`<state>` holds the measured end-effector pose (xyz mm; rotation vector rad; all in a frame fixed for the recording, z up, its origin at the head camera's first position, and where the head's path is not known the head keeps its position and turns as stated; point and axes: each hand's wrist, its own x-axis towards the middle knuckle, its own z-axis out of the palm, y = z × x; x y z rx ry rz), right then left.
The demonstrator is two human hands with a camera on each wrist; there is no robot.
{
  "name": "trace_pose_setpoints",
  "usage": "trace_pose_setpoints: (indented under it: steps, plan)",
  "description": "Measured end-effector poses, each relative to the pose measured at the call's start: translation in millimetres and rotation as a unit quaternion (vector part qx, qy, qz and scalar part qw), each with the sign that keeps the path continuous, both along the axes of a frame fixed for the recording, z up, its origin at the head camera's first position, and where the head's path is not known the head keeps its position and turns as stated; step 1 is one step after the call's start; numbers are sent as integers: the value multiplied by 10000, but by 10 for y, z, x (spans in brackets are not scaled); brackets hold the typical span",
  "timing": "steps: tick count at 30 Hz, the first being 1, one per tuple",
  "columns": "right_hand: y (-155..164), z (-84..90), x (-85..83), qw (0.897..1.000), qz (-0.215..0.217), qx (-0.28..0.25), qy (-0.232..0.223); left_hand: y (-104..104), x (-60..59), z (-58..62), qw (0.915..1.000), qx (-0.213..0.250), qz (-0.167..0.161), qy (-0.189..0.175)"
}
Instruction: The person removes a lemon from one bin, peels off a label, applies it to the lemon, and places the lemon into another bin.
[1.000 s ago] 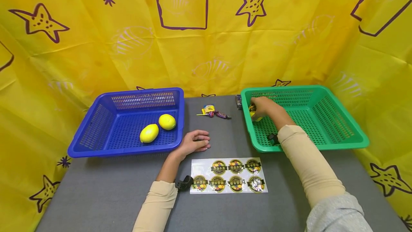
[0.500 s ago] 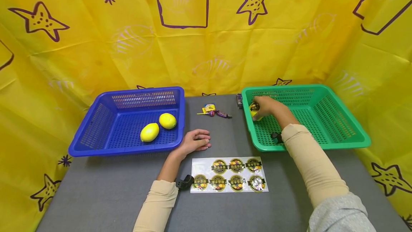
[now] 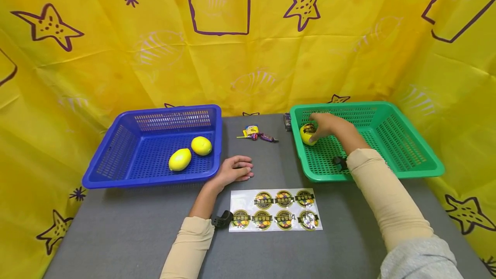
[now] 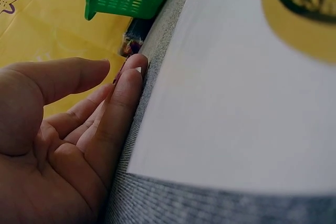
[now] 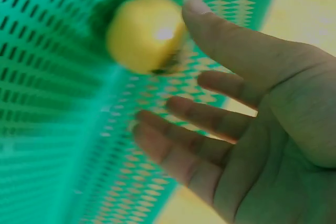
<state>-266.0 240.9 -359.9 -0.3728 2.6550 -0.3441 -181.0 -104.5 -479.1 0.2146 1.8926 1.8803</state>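
A yellow lemon with a round sticker lies in the near-left corner of the green basket. My right hand is just right of it, fingers spread and straight. In the right wrist view the right hand holds nothing and only the thumb tip is near the lemon. My left hand rests on the grey table beside the blue basket, fingers relaxed, holding nothing. The left hand lies at the edge of the sticker sheet.
Two plain lemons lie in the blue basket. A sticker sheet with several round labels lies on the table near me. Wrapped candies sit between the baskets. Yellow cloth walls surround the table.
My right hand has let go of the stickered lemon, which now lies in the green basket, and the fingers have opened and drawn slightly right. The left hand has not moved.
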Motion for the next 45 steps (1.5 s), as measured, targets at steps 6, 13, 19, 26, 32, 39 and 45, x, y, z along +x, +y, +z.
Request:
trace_pose_setpoints:
  steps: [6, 13, 19, 26, 32, 39, 45]
  plan:
    - [-139, 291, 434, 9956, 750, -145, 546, -9, 5, -8, 9999, -111, 44, 34]
    - [-354, 151, 1128, 9728, 1111, -799, 1870, 9, 19, 21, 9993, -326, 128, 165]
    - [-454, -341, 1488, 9400, 1147, -1219, 2972, 77, 60, 100, 9958, -780, 39, 481]
    - [-487, -590, 1609, 9154, 1119, -1132, 3697, 80, 184, 372, 9673, -1700, -1175, 1468]
    - [-485, -603, 1607, 9130, 1035, -1137, 3779, -176, 334, 995, 9484, -1337, -1285, 2570]
    - [-469, -587, 1594, 9138, 978, -1023, 3807, -640, 169, 1484, 8706, -4069, -167, 2760]
    - [-471, -598, 1591, 9138, 985, -993, 3813, -767, -206, 1568, 8049, -5445, -1361, 1928]
